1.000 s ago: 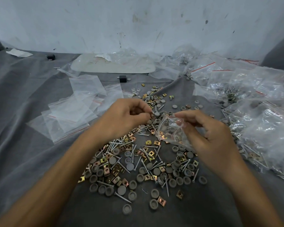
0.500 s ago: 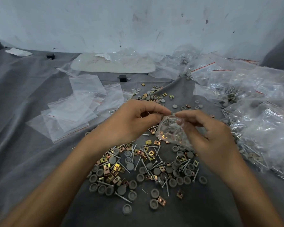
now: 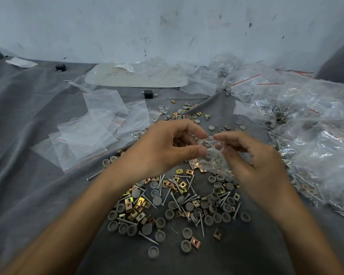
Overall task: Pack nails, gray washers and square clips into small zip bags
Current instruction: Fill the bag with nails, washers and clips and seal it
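A small clear zip bag [image 3: 211, 157] with clips and washers inside hangs between my hands above the pile. My left hand [image 3: 163, 147] pinches its top edge with thumb and forefinger. My right hand [image 3: 252, 161] pinches the same edge from the right. Below lies a loose pile on the grey cloth: grey washers [image 3: 157, 200], nails [image 3: 202, 225] and brass square clips [image 3: 195, 242]. More washers and clips [image 3: 189, 114] lie beyond my hands.
Empty zip bags [image 3: 93, 135] are spread at the left. Filled bags [image 3: 316, 139] are heaped along the right side. A white flat board [image 3: 135, 76] lies near the wall, with a small black block [image 3: 148, 94] in front of it.
My left hand has moved right to the bag's mouth and now pinches its top edge next to my right hand. The bag has stayed in place.
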Action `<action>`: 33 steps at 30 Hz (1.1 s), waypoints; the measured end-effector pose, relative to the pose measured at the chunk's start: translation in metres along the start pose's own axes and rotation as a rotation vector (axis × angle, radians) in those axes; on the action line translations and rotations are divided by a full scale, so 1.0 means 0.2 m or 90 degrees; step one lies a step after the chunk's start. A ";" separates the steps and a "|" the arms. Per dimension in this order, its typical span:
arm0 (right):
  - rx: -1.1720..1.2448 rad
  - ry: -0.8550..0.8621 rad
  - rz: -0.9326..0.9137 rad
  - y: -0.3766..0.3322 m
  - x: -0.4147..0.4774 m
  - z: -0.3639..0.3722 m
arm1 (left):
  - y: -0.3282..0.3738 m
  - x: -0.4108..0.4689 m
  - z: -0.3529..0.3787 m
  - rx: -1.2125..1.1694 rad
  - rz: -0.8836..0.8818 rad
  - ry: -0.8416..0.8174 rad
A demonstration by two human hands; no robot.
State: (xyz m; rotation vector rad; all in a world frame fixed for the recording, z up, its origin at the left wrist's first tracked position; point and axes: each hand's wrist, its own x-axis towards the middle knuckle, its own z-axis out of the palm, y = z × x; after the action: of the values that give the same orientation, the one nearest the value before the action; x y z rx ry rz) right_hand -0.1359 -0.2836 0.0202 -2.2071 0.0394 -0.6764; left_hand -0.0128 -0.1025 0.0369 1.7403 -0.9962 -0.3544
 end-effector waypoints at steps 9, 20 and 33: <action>0.020 0.032 0.015 0.02 0.00 -0.01 | -0.09 0.00 -0.06 0.167 -0.064 0.052; 0.013 0.024 0.024 0.03 0.00 -0.02 | -0.17 -0.02 0.04 0.579 -0.080 -0.122; 0.016 0.026 0.021 0.03 0.00 -0.02 | -0.14 -0.01 -0.03 0.244 -0.108 -0.008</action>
State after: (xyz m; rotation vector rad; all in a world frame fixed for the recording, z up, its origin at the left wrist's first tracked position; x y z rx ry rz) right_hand -0.1358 -0.2902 0.0182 -2.1645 0.0877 -0.7011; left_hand 0.0029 -0.0939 0.0149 2.1796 -0.9738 -0.2948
